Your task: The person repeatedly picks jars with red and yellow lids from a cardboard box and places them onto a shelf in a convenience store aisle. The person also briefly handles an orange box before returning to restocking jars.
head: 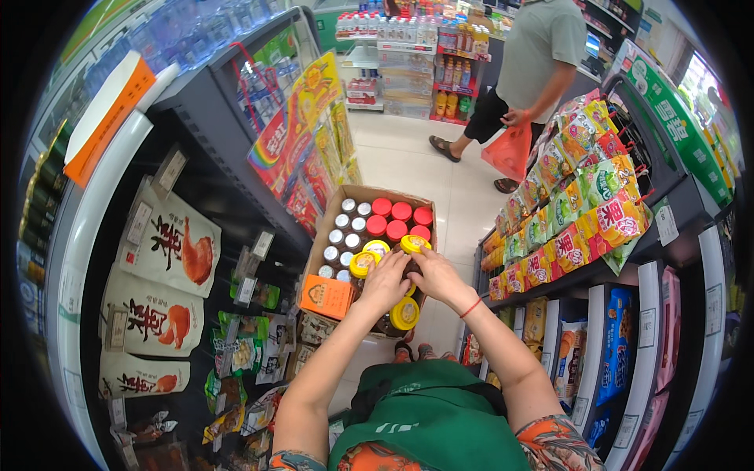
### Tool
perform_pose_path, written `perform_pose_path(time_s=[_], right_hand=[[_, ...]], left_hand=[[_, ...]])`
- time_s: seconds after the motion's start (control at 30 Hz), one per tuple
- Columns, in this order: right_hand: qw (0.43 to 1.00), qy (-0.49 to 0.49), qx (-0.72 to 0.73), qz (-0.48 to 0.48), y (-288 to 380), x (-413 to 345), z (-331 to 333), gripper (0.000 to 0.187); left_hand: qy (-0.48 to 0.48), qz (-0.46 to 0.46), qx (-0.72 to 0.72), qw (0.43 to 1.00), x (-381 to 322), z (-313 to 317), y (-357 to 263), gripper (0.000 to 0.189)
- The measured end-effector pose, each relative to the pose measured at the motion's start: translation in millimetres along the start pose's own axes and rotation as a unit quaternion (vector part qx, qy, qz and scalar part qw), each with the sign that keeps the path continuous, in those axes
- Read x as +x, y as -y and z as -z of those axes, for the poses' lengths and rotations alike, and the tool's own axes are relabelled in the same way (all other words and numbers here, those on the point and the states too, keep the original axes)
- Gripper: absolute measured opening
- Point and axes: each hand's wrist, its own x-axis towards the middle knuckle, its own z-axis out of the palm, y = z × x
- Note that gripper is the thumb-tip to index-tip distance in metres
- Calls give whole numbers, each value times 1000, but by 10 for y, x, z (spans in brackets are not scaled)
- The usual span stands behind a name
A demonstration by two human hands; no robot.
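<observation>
A cardboard box (330, 224) stands before me, filled with jars and bottles. Both hands reach into it. My right hand (436, 272) is at a yellow-lidded jar (416, 244), its fingers against the side and lid. My left hand (384, 281) lies with spread fingers beside that jar, next to another yellow lid (364, 264); whether it grips anything is hidden. Red-lidded jars (398, 211) fill the far right part of the box, silver-capped bottles (352, 241) the left. An orange carton (327, 296) sits at the near left corner, a yellow-lidded jar (404, 313) at the near right.
Shelves with packaged meat snacks (171, 250) rise at the left, a hanging display of jelly bags (571, 247) and biscuit shelves (615, 347) at the right. Beyond the box, on the tiled floor (400, 147), a person (539, 59) walks with a red plastic bag (509, 153).
</observation>
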Motion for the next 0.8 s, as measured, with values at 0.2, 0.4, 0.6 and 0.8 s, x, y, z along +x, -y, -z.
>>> perform_pose_path(time_s=[0.2,0.4,0.6,0.8], right_hand=[[980,-84,176,42,693,-169,377,53],[955,-114,241,131,1342,-361,518,49],[923,-81,317,202,2081,-555,708,42],[875,-17,380,298,2917,-779,879,35]], left_hand=[[-168,-33,-116,978,-375,257,-41,59],[-204,29,-186,961,-1085,831,-221,61],[-301,37,-162,939,-1872,1345,-367,57],[-395,25,-188,899,-2638,1798,-523,65]])
